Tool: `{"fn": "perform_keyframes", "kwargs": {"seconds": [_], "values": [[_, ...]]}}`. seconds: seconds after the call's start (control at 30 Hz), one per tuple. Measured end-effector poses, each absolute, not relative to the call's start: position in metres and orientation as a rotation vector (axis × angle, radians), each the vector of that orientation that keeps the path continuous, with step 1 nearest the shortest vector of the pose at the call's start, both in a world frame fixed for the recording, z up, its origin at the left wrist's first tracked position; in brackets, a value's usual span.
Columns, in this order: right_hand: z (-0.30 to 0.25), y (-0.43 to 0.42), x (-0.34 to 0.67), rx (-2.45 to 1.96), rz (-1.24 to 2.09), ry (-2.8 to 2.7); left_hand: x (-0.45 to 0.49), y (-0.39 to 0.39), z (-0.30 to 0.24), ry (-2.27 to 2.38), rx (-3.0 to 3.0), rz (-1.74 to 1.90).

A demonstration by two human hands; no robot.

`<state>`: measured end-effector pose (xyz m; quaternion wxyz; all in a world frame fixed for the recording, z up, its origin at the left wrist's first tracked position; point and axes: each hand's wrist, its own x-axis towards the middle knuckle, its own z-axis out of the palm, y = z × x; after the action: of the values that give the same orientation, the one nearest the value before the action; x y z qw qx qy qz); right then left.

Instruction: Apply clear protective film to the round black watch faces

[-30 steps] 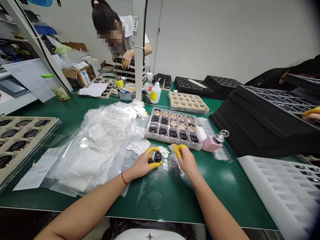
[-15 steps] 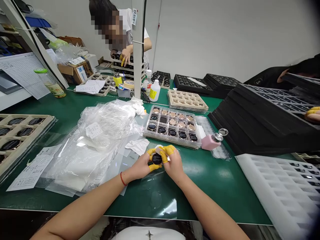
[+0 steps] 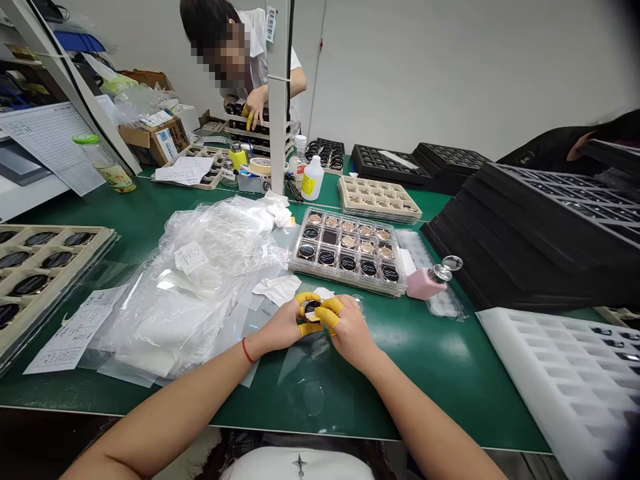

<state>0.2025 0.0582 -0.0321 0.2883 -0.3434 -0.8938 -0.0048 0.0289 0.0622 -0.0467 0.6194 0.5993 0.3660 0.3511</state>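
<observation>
Your right hand point(image 3: 351, 327), apart from the black disc point(image 3: 312, 306) a second ago, now pinches a pale scrap point(image 3: 311, 316) against its face; your left hand point(image 3: 285, 325) grips its rim above the green surface point(image 3: 430, 387). Contact work appears under way.

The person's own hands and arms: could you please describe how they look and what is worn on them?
The left hand and right hand both wear yellow finger covers. A thin red bracelet circles the left wrist; the right wrist shows nothing worn. Both forearms are bare, without sleeves in view.
</observation>
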Motion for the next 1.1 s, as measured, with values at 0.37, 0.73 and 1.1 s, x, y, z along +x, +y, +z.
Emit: {"fn": "perform_keyframes", "kwargs": {"seconds": [0.37,0.73,1.1], "values": [[-0.040,0.048,0.198,-0.958,-0.093,-2.340,0.025,0.065,-0.046,0.934,1.327,0.889],[-0.023,0.053,0.213,-1.252,0.592,-1.854,0.026,0.066,-0.036,0.928,1.379,0.779],[-0.032,0.040,0.197,-1.183,0.149,-2.232,0.026,0.065,-0.038,0.940,1.573,0.797]]}}
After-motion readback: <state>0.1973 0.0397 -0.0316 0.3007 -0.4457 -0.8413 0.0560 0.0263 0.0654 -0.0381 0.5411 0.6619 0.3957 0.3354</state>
